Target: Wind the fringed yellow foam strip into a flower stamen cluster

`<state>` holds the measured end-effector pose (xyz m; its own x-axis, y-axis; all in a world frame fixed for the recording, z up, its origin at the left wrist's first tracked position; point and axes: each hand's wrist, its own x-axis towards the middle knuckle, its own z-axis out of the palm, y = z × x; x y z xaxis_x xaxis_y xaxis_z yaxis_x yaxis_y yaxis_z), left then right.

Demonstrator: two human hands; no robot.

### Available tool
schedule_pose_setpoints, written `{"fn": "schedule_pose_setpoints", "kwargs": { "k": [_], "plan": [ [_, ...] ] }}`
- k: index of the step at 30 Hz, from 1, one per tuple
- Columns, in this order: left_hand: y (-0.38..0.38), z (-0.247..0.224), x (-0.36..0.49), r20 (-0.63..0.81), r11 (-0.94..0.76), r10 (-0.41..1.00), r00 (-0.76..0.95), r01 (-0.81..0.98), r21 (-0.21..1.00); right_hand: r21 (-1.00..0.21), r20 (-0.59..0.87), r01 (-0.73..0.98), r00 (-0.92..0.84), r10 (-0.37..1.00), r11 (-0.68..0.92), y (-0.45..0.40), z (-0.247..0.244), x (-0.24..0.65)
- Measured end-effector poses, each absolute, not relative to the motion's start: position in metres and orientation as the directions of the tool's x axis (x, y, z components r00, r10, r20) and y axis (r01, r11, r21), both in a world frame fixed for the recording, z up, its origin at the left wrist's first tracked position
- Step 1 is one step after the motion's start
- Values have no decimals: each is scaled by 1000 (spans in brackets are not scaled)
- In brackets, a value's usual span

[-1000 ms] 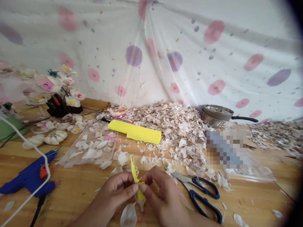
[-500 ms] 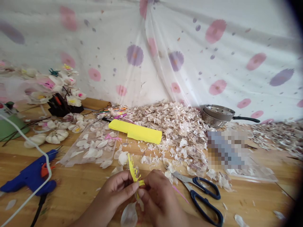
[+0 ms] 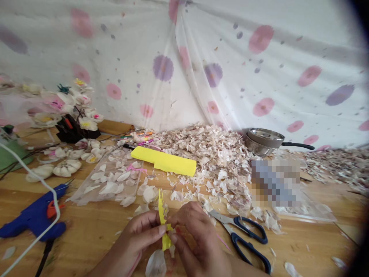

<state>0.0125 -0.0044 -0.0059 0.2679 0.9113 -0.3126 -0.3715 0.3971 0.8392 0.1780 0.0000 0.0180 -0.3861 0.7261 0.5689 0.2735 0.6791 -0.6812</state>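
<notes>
Near the desk's (image 3: 95,246) front edge, the left hand (image 3: 141,231) and right hand (image 3: 198,238) pinch together on a fringed yellow paper strip (image 3: 165,242), held upright above a white petal (image 3: 156,264). Scissors (image 3: 245,239) lie right, a blue glue gun (image 3: 34,223) left; farther back sit folded yellow paper (image 3: 164,161) and a petal heap (image 3: 213,157).
</notes>
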Motion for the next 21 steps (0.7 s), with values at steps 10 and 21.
{"fn": "schedule_pose_setpoints", "kwargs": {
  "k": [10,21],
  "plan": [
    [-3,-7,13,-270,397,904,331,-421,816,-581,615,315,-433,659,750,4,14,179],
    [-4,-5,12,-253,377,906,338,-380,845,-647,527,363,-423,737,671,4,14,178]
  ]
}}
